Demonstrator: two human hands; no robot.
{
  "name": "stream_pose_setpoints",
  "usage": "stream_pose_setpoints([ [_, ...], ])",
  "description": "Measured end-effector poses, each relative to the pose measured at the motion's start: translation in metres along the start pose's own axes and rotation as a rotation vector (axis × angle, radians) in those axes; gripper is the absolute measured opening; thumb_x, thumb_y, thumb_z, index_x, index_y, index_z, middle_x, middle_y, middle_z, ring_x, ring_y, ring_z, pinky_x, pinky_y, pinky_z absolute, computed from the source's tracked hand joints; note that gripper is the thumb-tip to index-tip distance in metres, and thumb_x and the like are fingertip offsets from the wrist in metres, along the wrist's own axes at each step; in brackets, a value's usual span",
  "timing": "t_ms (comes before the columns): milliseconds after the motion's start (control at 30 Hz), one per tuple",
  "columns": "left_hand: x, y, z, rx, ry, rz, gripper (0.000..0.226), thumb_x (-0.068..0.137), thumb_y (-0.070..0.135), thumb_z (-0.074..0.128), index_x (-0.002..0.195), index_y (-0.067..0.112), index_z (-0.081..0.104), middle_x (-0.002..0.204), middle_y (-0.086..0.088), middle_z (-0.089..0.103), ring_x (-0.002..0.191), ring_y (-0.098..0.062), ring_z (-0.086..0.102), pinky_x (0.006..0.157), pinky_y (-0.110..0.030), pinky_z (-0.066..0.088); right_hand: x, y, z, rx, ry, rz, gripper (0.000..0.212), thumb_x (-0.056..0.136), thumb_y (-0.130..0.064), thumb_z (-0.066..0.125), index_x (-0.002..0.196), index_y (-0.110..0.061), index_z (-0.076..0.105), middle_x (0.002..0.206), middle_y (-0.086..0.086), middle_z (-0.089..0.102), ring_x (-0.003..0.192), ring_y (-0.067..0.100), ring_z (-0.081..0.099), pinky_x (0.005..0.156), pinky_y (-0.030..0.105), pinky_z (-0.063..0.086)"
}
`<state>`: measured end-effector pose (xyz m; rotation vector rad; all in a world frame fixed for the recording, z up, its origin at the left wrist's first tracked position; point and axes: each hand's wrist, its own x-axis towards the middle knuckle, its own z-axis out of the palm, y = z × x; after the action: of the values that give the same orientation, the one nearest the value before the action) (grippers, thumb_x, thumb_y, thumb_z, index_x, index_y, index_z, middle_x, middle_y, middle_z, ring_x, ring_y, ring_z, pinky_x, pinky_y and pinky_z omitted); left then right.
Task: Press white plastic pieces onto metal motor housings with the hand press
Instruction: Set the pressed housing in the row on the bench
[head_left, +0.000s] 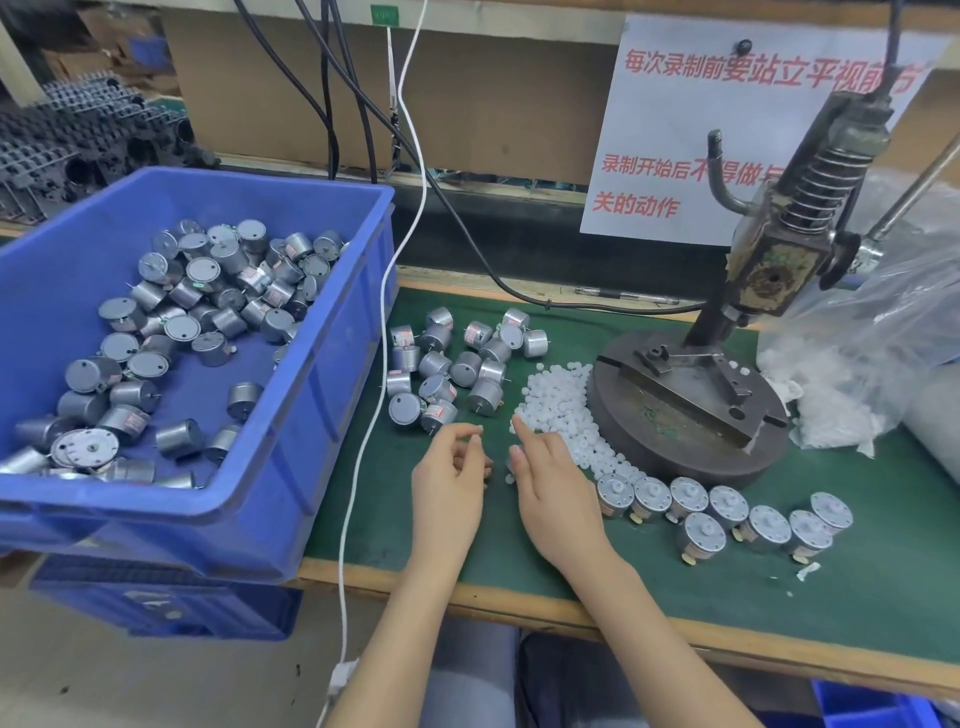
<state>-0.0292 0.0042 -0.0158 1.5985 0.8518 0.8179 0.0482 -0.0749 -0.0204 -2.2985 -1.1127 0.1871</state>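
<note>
White plastic pieces (558, 410) lay heaped beside the press (685, 410); the right hand (553, 483), fingers loose and touching them, would best pinch just one, while the left hand (449, 478) was half curled, its hold unclear.

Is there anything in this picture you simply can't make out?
Head view only.
Sign: right-hand text hidden behind the hand press.
Press lever: cut off by the right edge.
Labels on the loose motors: too small to read.
Whether the left hand pinches anything: too small to tell.
</note>
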Motion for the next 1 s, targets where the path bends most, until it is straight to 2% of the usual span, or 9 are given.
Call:
stream_pose_setpoints([
  [167, 0.004, -0.003, 0.001, 0.018, 0.011, -0.028, 0.012, 0.092, 0.010, 0.049, 0.094, 0.018, 0.058, 0.069, -0.002, 0.061, 0.056, -0.008, 0.057, 0.052, -0.009, 0.043, 0.000, 0.001, 0.000, 0.001, -0.006, 0.003, 0.046, 0.101, -0.034, 0.025, 0.146, -0.025, 0.026, 0.116, -0.002, 0.044, 0.098, 0.024, 0.054, 0.076, 0.036, 0.044],
  [267, 0.005, -0.003, 0.002, 0.028, 0.006, -0.042, 0.012, 0.092, 0.009, 0.049, 0.095, 0.016, 0.058, 0.067, -0.001, 0.060, 0.054, -0.009, 0.057, 0.053, -0.011, 0.045, 0.000, 0.000, 0.000, -0.053, -0.016, 0.002, 0.047, 0.100, -0.035, 0.024, 0.146, -0.026, 0.024, 0.118, -0.003, 0.042, 0.098, 0.023, 0.054, 0.072, 0.034, 0.042],
  [367, 0.007, -0.003, 0.001, 0.034, -0.003, -0.052, 0.011, 0.091, 0.009, 0.049, 0.094, 0.015, 0.058, 0.066, -0.002, 0.060, 0.048, -0.004, 0.055, 0.054, -0.015, 0.047, -0.001, -0.002, 0.001, -0.136, -0.025, -0.008, 0.048, 0.100, -0.037, 0.024, 0.147, -0.028, 0.020, 0.119, -0.003, 0.041, 0.096, 0.022, 0.055, 0.068, 0.033, 0.042],
  [467, 0.010, -0.001, -0.001, 0.034, -0.016, -0.071, 0.012, 0.091, 0.007, 0.048, 0.094, 0.013, 0.058, 0.069, -0.009, 0.061, 0.043, -0.003, 0.054, 0.048, -0.013, 0.045, -0.003, -0.004, 0.000, -0.239, -0.029, -0.050, 0.050, 0.099, -0.040, 0.024, 0.147, -0.030, 0.017, 0.120, -0.003, 0.039, 0.088, 0.020, 0.057, 0.060, 0.030, 0.035],
  [600, 0.016, 0.002, -0.003, 0.073, -0.041, -0.100, 0.014, 0.090, 0.007, 0.046, 0.091, 0.015, 0.057, 0.069, -0.012, 0.063, 0.039, -0.008, 0.056, 0.044, -0.011, 0.042, -0.004, -0.005, 0.000, -0.313, -0.056, -0.068, 0.052, 0.099, -0.042, 0.025, 0.148, -0.031, 0.011, 0.121, -0.001, 0.038, 0.083, 0.021, 0.056, 0.058, 0.029, 0.032],
  [733, 0.023, 0.003, -0.002, 0.140, -0.091, -0.119, 0.013, 0.090, 0.009, 0.046, 0.089, 0.015, 0.057, 0.065, -0.010, 0.060, 0.034, -0.009, 0.053, 0.040, -0.017, 0.043, -0.003, -0.006, 0.001, -0.341, -0.061, -0.085, 0.052, 0.099, -0.043, 0.026, 0.148, -0.033, 0.010, 0.122, 0.000, 0.038, 0.080, 0.023, 0.057, 0.055, 0.028, 0.032],
  [833, 0.025, 0.003, -0.001, 0.217, -0.090, -0.079, 0.014, 0.090, 0.011, 0.046, 0.083, 0.015, 0.057, 0.059, -0.004, 0.057, 0.031, -0.008, 0.051, 0.037, -0.015, 0.040, -0.005, -0.006, 0.001, -0.302, -0.059, -0.094, 0.052, 0.099, -0.042, 0.028, 0.148, -0.034, 0.012, 0.122, 0.000, 0.039, 0.079, 0.023, 0.058, 0.054, 0.028, 0.031],
  [900, 0.024, 0.004, 0.001, 0.263, -0.052, -0.051, 0.015, 0.090, 0.012, 0.047, 0.080, 0.015, 0.058, 0.057, -0.001, 0.056, 0.037, -0.013, 0.054, 0.040, -0.019, 0.042, -0.006, -0.005, 0.001, -0.316, -0.050, -0.114, 0.051, 0.099, -0.041, 0.030, 0.148, -0.033, 0.014, 0.122, 0.002, 0.041, 0.080, 0.024, 0.058, 0.054, 0.029, 0.031],
  [1000, 0.021, 0.005, 0.006, 0.316, 0.006, -0.003, 0.014, 0.090, 0.014, 0.049, 0.084, 0.011, 0.061, 0.055, 0.003, 0.052, 0.057, -0.027, 0.055, 0.057, -0.033, 0.046, -0.005, -0.005, 0.002, -0.343, -0.053, -0.122, 0.052, 0.099, -0.041, 0.029, 0.148, -0.033, 0.013, 0.123, 0.002, 0.040, 0.081, 0.024, 0.059, 0.055, 0.030, 0.030],
])
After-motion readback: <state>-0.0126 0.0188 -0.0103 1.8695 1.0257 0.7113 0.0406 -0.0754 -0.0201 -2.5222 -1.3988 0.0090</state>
